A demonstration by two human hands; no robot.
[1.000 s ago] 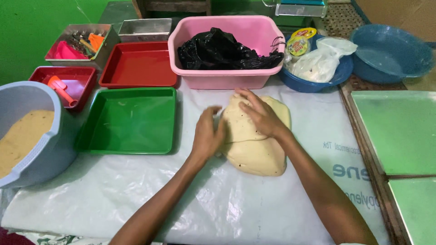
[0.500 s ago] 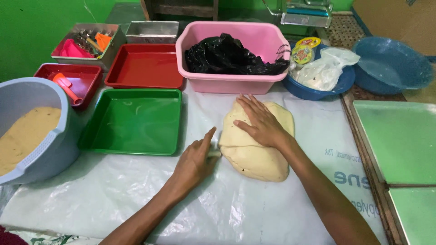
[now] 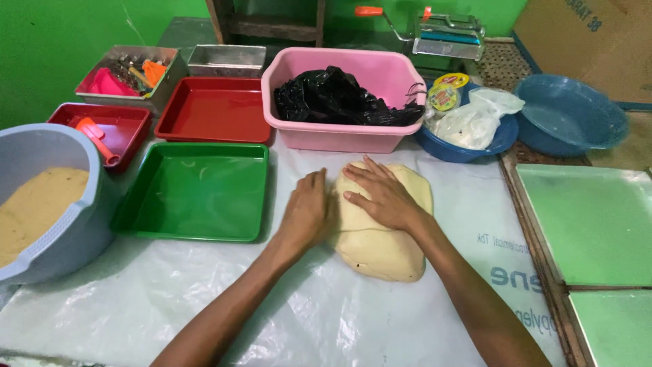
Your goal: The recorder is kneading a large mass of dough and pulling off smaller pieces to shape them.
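A pale yellow slab of dough (image 3: 384,245) lies on a clear plastic sheet (image 3: 170,306) spread over the table. My right hand (image 3: 377,194) lies flat on top of the dough, fingers spread and pointing left. My left hand (image 3: 307,212) presses against the dough's left edge, palm down. Whether it holds anything small under the palm is hidden.
A green tray (image 3: 193,190) sits left of the dough, a grey tub of batter (image 3: 41,204) at far left. Behind stand red trays (image 3: 214,109), a pink basin (image 3: 343,132) with black plastic, blue bowls (image 3: 574,119) and a pasta roller (image 3: 448,34). Green-lined metal trays (image 3: 591,224) lie at right.
My left hand has moved up from beside the dough's lower left and now rests against its left edge. My right hand stays on top. The camera view has shifted slightly.
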